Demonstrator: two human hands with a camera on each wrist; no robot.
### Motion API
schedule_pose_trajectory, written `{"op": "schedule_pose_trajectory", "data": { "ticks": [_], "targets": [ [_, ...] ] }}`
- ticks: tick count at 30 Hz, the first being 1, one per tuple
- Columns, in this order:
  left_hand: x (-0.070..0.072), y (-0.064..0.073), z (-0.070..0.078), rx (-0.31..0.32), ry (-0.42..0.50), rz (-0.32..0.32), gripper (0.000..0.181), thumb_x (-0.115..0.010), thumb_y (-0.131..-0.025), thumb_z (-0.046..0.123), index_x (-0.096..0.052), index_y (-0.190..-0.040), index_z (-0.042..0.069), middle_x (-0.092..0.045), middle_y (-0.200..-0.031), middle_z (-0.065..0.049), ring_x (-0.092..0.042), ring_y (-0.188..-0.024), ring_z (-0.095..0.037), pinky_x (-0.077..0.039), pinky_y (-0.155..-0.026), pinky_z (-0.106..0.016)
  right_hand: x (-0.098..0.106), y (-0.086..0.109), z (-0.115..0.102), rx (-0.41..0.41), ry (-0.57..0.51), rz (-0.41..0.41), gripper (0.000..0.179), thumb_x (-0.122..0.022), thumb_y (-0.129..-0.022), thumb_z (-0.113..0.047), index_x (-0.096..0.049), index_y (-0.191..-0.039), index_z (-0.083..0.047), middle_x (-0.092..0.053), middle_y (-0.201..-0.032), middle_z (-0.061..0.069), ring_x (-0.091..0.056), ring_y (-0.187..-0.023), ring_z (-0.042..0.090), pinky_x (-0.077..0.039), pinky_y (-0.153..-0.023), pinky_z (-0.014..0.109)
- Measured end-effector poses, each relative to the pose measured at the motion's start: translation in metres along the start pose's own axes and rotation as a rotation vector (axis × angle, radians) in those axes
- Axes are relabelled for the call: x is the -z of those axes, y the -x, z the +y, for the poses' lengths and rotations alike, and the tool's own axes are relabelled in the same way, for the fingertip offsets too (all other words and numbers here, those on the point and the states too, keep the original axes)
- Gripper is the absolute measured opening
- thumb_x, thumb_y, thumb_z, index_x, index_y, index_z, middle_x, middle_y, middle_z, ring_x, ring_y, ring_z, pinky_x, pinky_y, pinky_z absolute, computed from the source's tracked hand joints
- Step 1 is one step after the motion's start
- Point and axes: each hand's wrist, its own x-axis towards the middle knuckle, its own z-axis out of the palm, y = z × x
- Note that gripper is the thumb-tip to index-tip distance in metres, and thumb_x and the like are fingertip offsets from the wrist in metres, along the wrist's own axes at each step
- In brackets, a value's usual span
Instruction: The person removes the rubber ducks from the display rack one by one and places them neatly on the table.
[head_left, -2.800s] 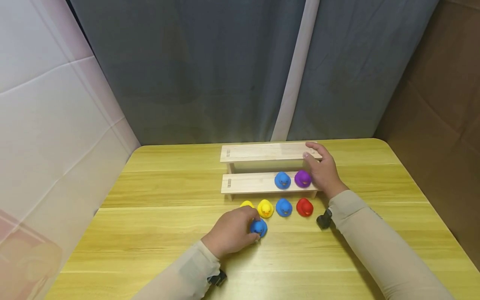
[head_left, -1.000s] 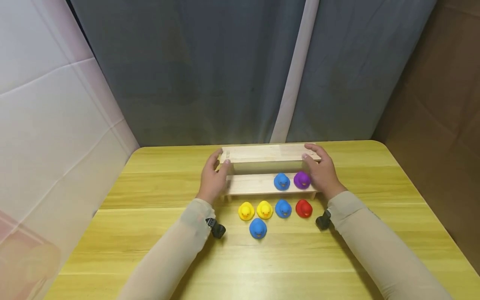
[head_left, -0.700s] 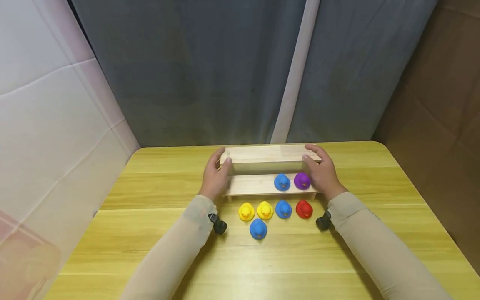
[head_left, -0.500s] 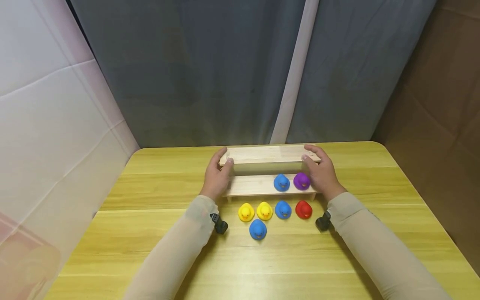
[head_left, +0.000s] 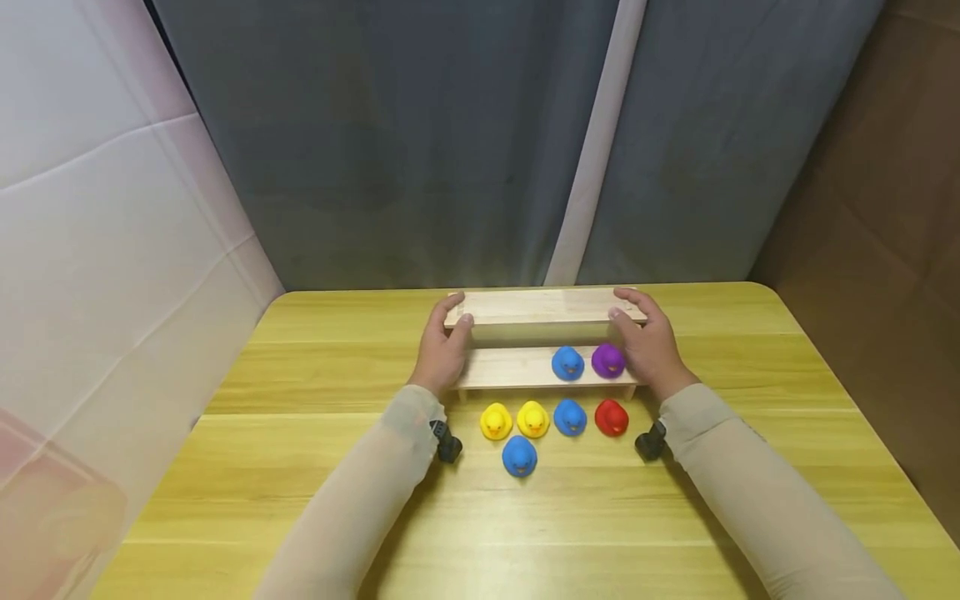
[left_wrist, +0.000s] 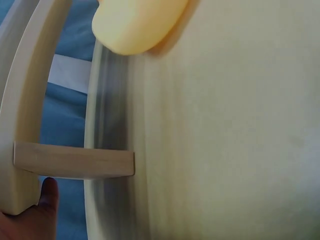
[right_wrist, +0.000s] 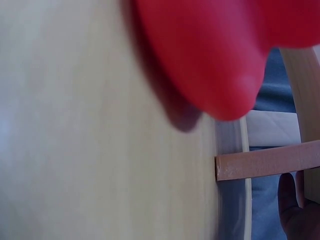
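Observation:
A pale two-tier wooden stand (head_left: pixel 536 307) sits at the back of the table. My left hand (head_left: pixel 441 354) grips the left end of its upper board, thumb at the front and index finger over the top. At the opposite end my right hand (head_left: pixel 651 350) holds the same board, beside the purple rubber duck (head_left: pixel 608 362). That duck and a blue duck (head_left: pixel 567 364) stand on the lower board's right half. Each wrist view catches part of a hand by a stand leg (left_wrist: pixel 75 161); the remaining fingers are mostly hidden.
In front of the stand, two yellow ducks (head_left: pixel 532 419), a blue duck (head_left: pixel 570 417) and a red duck (head_left: pixel 611 418) form a row. Another blue duck (head_left: pixel 519 457) is nearer the person. A grey curtain (head_left: pixel 390 150) hangs behind the wood-grain table (head_left: pixel 300 467).
My left hand let go of the front blue duck, reached the stand's left end and edged slightly inward along it. My right hand keeps its place at the right end.

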Motion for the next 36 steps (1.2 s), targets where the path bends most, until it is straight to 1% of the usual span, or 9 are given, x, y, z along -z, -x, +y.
{"op": "schedule_pose_trajectory", "data": {
  "ticks": [4, 9, 11, 19, 21, 25, 29, 33, 36],
  "targets": [
    [-0.001, -0.003, 0.000, -0.002, -0.021, 0.006, 0.047, -0.052, -0.110, 0.031, -0.045, -0.156, 0.023, -0.039, -0.165, -0.004, -0.054, -0.121, -0.030, -0.041, -0.113, -0.052, 0.000, 0.005, -0.009, 0.003, 0.012, -0.013, 0.047, -0.058, -0.107, -0.016, -0.052, -0.150, -0.001, -0.046, -0.160, 0.020, -0.042, -0.141, 0.034, -0.032, -0.121, 0.049],
    [-0.001, -0.006, 0.003, -0.001, -0.033, -0.002, 0.047, -0.050, -0.108, 0.030, -0.047, -0.155, 0.024, -0.040, -0.164, -0.006, -0.049, -0.131, -0.029, -0.035, -0.120, -0.053, 0.001, 0.006, -0.013, -0.015, 0.019, -0.008, 0.046, -0.059, -0.106, -0.015, -0.053, -0.150, -0.001, -0.049, -0.157, 0.018, -0.045, -0.135, 0.028, -0.036, -0.114, 0.037],
    [-0.002, -0.007, 0.004, -0.001, -0.029, 0.001, 0.047, -0.050, -0.108, 0.029, -0.049, -0.154, 0.024, -0.041, -0.164, -0.005, -0.048, -0.131, -0.029, -0.035, -0.120, -0.053, 0.001, 0.006, -0.013, -0.023, 0.016, -0.007, 0.046, -0.059, -0.106, -0.015, -0.054, -0.149, -0.001, -0.050, -0.156, 0.018, -0.046, -0.133, 0.028, -0.036, -0.113, 0.035],
    [-0.003, -0.006, 0.002, -0.022, -0.029, 0.014, 0.043, -0.053, -0.111, 0.034, -0.051, -0.152, 0.024, -0.046, -0.159, -0.007, -0.053, -0.122, -0.029, -0.039, -0.115, -0.051, 0.001, 0.006, -0.013, -0.023, 0.006, -0.009, 0.046, -0.059, -0.106, -0.014, -0.053, -0.150, -0.001, -0.049, -0.157, 0.019, -0.044, -0.141, 0.034, -0.030, -0.124, 0.051],
    [-0.004, -0.006, 0.001, -0.027, -0.038, 0.016, 0.043, -0.054, -0.110, 0.036, -0.051, -0.152, 0.025, -0.046, -0.159, -0.007, -0.052, -0.125, -0.029, -0.039, -0.115, -0.051, 0.001, 0.006, -0.012, -0.022, 0.008, -0.009, 0.046, -0.059, -0.106, -0.015, -0.053, -0.150, -0.002, -0.049, -0.157, 0.019, -0.044, -0.141, 0.034, -0.031, -0.123, 0.051],
    [-0.004, -0.008, -0.001, -0.029, -0.042, 0.027, 0.043, -0.055, -0.109, 0.036, -0.051, -0.151, 0.026, -0.045, -0.162, -0.005, -0.047, -0.139, -0.027, -0.036, -0.120, -0.052, 0.000, 0.005, -0.011, -0.024, 0.022, -0.006, 0.047, -0.058, -0.106, -0.016, -0.053, -0.150, -0.002, -0.048, -0.158, 0.019, -0.043, -0.142, 0.034, -0.031, -0.122, 0.052],
    [-0.006, -0.008, -0.002, -0.030, -0.046, 0.033, 0.043, -0.055, -0.109, 0.037, -0.051, -0.151, 0.028, -0.044, -0.163, -0.003, -0.042, -0.148, -0.026, -0.033, -0.123, -0.052, 0.001, -0.001, 0.001, -0.021, 0.018, 0.004, 0.047, -0.059, -0.106, -0.017, -0.054, -0.150, -0.004, -0.047, -0.159, 0.017, -0.042, -0.144, 0.034, -0.029, -0.124, 0.053],
    [-0.006, -0.008, -0.002, -0.033, -0.040, 0.029, 0.045, -0.056, -0.109, 0.037, -0.051, -0.152, 0.027, -0.043, -0.164, -0.002, -0.040, -0.149, -0.026, -0.033, -0.123, -0.053, 0.002, -0.010, 0.022, -0.009, 0.019, 0.013, 0.046, -0.061, -0.106, -0.021, -0.055, -0.151, -0.011, -0.048, -0.159, 0.012, -0.043, -0.142, 0.031, -0.030, -0.123, 0.051],
    [-0.005, -0.008, -0.002, -0.034, -0.038, 0.028, 0.046, -0.056, -0.108, 0.037, -0.051, -0.153, 0.026, -0.042, -0.165, -0.003, -0.039, -0.151, -0.027, -0.032, -0.123, -0.055, 0.003, -0.012, 0.026, -0.007, 0.026, 0.008, 0.047, -0.061, -0.107, -0.026, -0.055, -0.152, -0.014, -0.048, -0.159, 0.010, -0.043, -0.141, 0.029, -0.033, -0.122, 0.050]
  ]
}}
